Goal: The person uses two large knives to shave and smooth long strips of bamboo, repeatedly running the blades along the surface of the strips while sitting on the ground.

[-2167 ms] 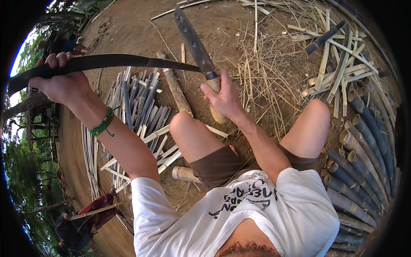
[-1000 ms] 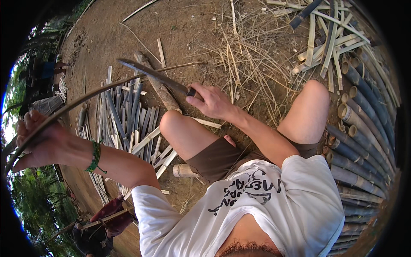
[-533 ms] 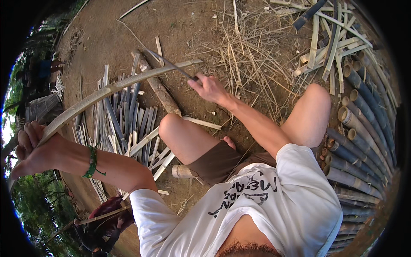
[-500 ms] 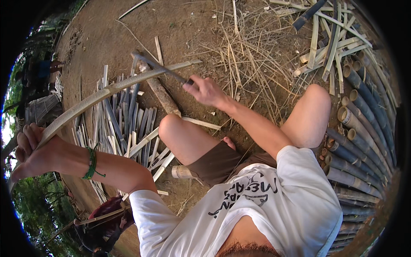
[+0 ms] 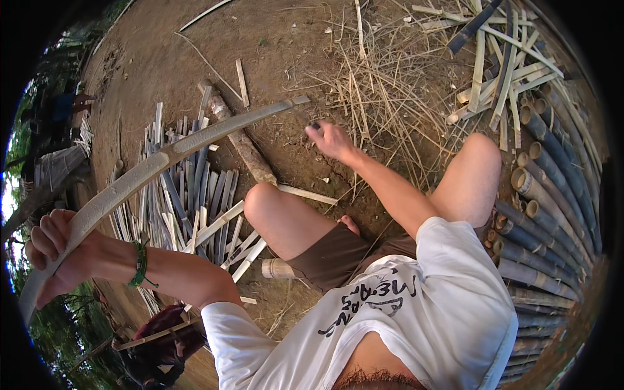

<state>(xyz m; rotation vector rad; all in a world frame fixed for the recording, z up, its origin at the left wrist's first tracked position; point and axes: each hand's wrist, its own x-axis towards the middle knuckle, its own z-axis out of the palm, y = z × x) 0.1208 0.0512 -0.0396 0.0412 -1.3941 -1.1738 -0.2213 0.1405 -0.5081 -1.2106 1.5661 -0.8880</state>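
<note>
My left hand (image 5: 73, 268) is closed round the lower end of a long split bamboo strip (image 5: 127, 181). The strip slants up to the right across the view, its broad face turned up, with a raised node partway along. Past its far tip, my right hand (image 5: 333, 140) is closed on the dark handle of a long knife (image 5: 314, 125). Only a dark bit of the knife shows by the fingers; its blade cannot be made out now. A gap separates the right hand from the strip.
A short log (image 5: 244, 144) lies beyond my left knee, beside a heap of split bamboo pieces (image 5: 195, 188). Thin shavings (image 5: 390, 91) cover the ground ahead. Bamboo poles (image 5: 546, 185) are stacked at right, with strips (image 5: 481, 71) beyond. Another person (image 5: 162, 338) is at lower left.
My right hand has moved right, away from the strip, and the blade that lay across it no longer shows. The strip has rolled its broad face toward view; my left hand has shifted slightly right.
</note>
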